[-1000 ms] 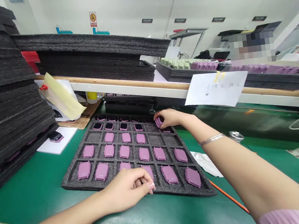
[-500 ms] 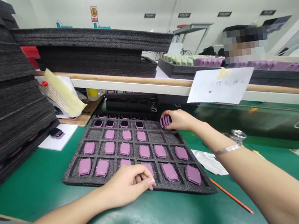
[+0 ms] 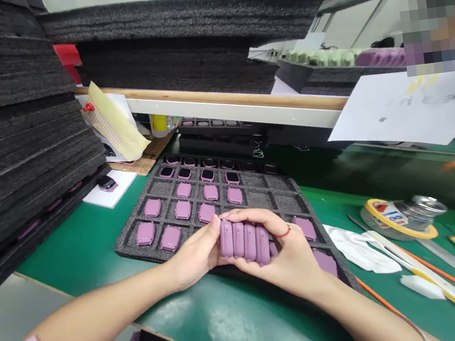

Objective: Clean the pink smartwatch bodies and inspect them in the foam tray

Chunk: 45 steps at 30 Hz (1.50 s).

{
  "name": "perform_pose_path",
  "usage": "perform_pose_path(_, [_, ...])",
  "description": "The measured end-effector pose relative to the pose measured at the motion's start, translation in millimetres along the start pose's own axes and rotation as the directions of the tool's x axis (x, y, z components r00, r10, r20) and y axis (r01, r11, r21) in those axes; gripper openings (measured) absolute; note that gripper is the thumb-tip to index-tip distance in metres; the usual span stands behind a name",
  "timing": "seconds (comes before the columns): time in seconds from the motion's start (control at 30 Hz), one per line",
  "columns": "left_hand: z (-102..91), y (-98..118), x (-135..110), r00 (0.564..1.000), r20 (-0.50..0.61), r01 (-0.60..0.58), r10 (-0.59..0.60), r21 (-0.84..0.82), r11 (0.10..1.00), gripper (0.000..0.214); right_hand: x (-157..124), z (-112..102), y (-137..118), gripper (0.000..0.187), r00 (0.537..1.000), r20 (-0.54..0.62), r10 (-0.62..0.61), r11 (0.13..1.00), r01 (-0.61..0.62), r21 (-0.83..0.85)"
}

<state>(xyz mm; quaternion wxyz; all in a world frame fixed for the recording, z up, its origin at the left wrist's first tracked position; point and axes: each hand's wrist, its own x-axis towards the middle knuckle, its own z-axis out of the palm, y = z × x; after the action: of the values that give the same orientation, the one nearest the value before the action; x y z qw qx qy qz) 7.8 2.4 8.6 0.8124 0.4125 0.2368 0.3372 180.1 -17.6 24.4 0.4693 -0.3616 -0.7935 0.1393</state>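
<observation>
A black foam tray (image 3: 262, 185) with square pockets lies on the green mat and holds several purple watch cases (image 3: 183, 209); the far row shows dark screens. My right hand (image 3: 288, 260) is closed around a row of several purple cases (image 3: 244, 241) standing on edge, just above the tray's near edge. My left hand (image 3: 194, 255) presses its thumb and fingers against the left end of that row.
Tall stacks of black foam trays (image 3: 10, 125) stand at the left and on the shelf behind. Right of the tray lie white wipes (image 3: 359, 251), a tape roll (image 3: 397, 219), a ruler and pencils. A paper sheet (image 3: 406, 110) hangs from the shelf; another person sits beyond it.
My right hand came back from the tray's far right corner to the near edge with a row of cases. My left hand left the tray and met them. The camera moved closer.
</observation>
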Motion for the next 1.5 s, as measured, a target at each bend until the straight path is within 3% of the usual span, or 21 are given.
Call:
perform_pose_path(0.23, [-2.4,-3.2,-3.4,0.999,0.024,-0.051,0.049,0.088,0.995,0.069,-6.9,6.5,2.6,0.067,0.998,-0.049,-0.035,0.997,0.038,0.068])
perform_pose_path(0.43, [-2.3,-1.6,-5.3,0.997,0.013,-0.078,0.077,0.123,0.989,0.065,-9.2,6.3,2.3,0.074,1.000,-0.028,0.005,0.992,-0.002,0.127])
perform_pose_path(0.63, [1.5,8.7,-8.2,0.996,0.063,-0.071,0.055,0.303,0.950,0.059,-8.2,3.0,5.1,0.076,1.000,0.003,0.025,0.986,-0.025,0.163])
perform_pose_path(1.13, [5.5,12.3,-7.5,0.997,0.052,-0.071,0.055,0.370,0.926,0.045,-9.8,0.4,9.9,0.084,0.997,0.055,-0.055,0.982,0.044,0.184])
perform_pose_path(1.5, [3.3,14.3,-7.1,0.994,0.097,-0.095,0.058,0.429,0.898,0.044,-7.4,-0.3,6.6,0.090,0.998,0.053,-0.046,0.986,0.037,0.165])
